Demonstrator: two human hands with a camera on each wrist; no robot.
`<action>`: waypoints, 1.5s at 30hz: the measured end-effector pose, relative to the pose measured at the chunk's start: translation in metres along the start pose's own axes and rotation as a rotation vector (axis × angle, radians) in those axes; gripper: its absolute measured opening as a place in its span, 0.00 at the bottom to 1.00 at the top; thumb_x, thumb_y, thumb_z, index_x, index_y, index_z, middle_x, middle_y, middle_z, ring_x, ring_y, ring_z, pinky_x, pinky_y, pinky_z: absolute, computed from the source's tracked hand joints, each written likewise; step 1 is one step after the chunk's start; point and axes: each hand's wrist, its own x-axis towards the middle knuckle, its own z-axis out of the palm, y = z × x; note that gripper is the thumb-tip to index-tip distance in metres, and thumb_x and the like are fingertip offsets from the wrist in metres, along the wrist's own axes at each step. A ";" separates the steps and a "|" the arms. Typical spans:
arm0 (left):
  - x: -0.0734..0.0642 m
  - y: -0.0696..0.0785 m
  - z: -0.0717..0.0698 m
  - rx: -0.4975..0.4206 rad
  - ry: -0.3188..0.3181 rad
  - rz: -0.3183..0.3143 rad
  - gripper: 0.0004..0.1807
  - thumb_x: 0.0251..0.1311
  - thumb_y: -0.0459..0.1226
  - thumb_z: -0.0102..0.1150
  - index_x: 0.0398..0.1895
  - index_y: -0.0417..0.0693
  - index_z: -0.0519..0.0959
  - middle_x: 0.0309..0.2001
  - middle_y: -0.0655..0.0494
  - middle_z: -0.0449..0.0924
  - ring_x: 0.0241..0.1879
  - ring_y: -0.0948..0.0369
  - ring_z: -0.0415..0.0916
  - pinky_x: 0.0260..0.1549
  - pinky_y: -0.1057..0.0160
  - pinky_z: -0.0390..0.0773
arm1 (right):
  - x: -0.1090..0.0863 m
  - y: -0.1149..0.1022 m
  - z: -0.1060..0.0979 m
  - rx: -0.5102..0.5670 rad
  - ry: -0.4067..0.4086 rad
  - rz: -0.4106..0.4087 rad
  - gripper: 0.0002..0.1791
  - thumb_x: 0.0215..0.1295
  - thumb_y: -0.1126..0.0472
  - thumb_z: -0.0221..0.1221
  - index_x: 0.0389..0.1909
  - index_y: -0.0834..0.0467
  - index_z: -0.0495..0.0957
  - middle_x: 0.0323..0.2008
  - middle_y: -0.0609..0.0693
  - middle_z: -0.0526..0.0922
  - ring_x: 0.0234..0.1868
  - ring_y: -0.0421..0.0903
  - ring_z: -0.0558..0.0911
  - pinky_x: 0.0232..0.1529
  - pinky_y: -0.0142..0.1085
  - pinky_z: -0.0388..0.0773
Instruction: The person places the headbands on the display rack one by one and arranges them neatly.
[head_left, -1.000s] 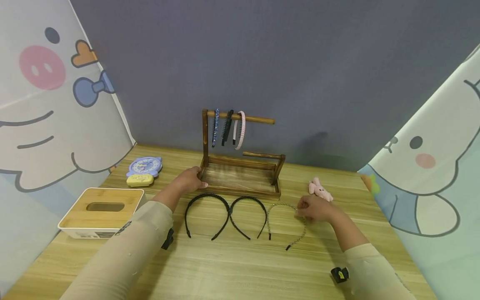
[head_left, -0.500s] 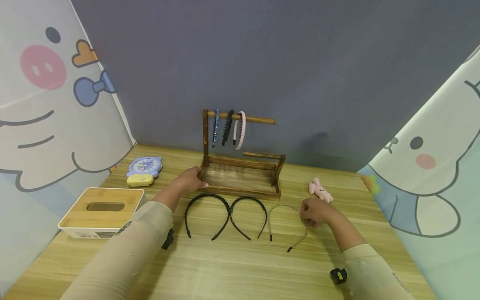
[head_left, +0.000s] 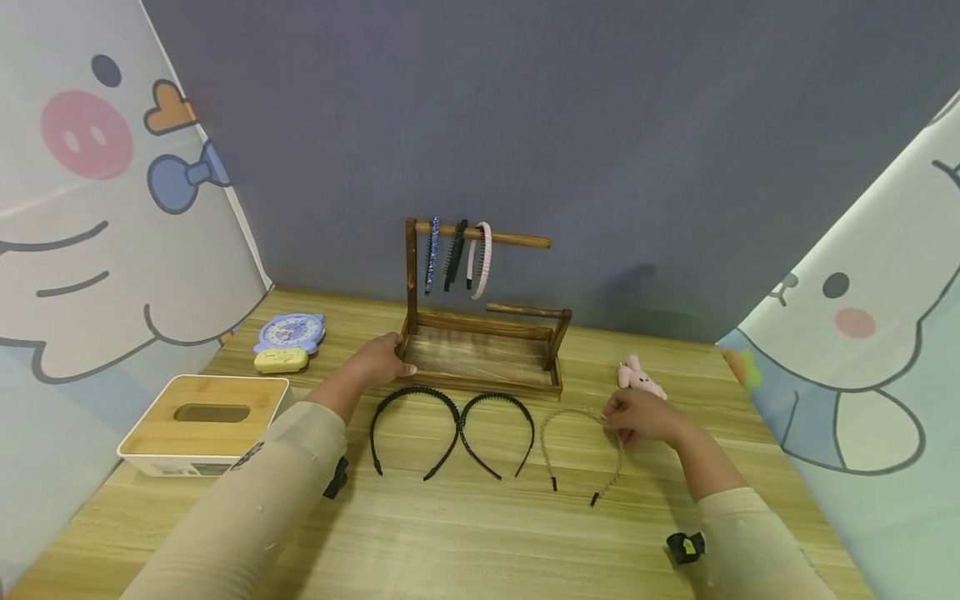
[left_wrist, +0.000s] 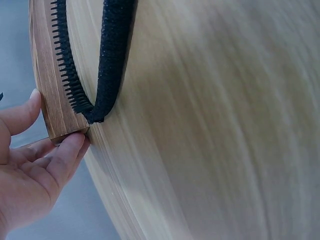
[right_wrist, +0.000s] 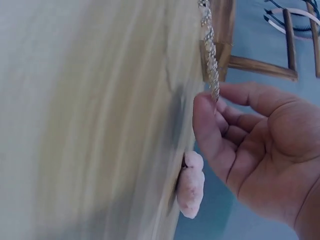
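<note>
In the head view my left hand (head_left: 378,360) holds the left front corner of a dark wooden display rack (head_left: 480,383). The left wrist view has the thumb on one face of the wood and fingertips at its end. At the right, my right hand (head_left: 641,417) pinches a thin, sparkly beaded headband (right_wrist: 212,65) between thumb and index finger. Its shadow falls apart from it on the tabletop, and its black-tipped ends point toward me. Left of it, two black toothed headbands, a wider one (head_left: 414,389) and a smaller one (head_left: 531,419), lie side by side before the rack.
On the rack's upper bar hang a blue glitter headband (head_left: 431,254), a black one (head_left: 454,257) and a pink one (head_left: 487,260). A pink plush toy (head_left: 633,373) lies beyond my right hand. Leftward stand a tissue box (head_left: 153,425), a blue clock (head_left: 288,332) and a yellow case (head_left: 281,360).
My right hand has shifted slightly right with the beaded headband, whose ends have moved right and a little toward me. The left hand and rack have stayed put.
</note>
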 end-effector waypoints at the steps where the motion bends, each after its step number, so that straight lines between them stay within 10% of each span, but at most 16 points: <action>1: 0.000 0.000 0.000 -0.001 -0.001 -0.001 0.42 0.67 0.43 0.60 0.75 0.34 0.52 0.72 0.31 0.55 0.71 0.36 0.54 0.69 0.40 0.58 | -0.001 0.000 -0.002 0.033 -0.015 -0.006 0.15 0.70 0.62 0.56 0.48 0.72 0.73 0.32 0.61 0.79 0.26 0.50 0.82 0.30 0.45 0.85; 28: 0.003 -0.002 0.000 0.009 -0.010 -0.005 0.42 0.67 0.43 0.60 0.75 0.34 0.52 0.72 0.31 0.56 0.71 0.36 0.54 0.68 0.39 0.59 | -0.016 -0.005 -0.030 0.436 -0.272 -0.255 0.13 0.74 0.65 0.51 0.56 0.66 0.69 0.41 0.58 0.80 0.39 0.47 0.83 0.41 0.47 0.85; 45: -0.002 0.001 0.001 -0.001 0.016 0.017 0.40 0.66 0.41 0.60 0.74 0.32 0.54 0.70 0.29 0.58 0.70 0.35 0.57 0.68 0.40 0.60 | -0.027 -0.034 -0.032 0.496 -0.106 -0.351 0.09 0.75 0.65 0.49 0.52 0.59 0.71 0.39 0.48 0.78 0.38 0.43 0.81 0.41 0.41 0.83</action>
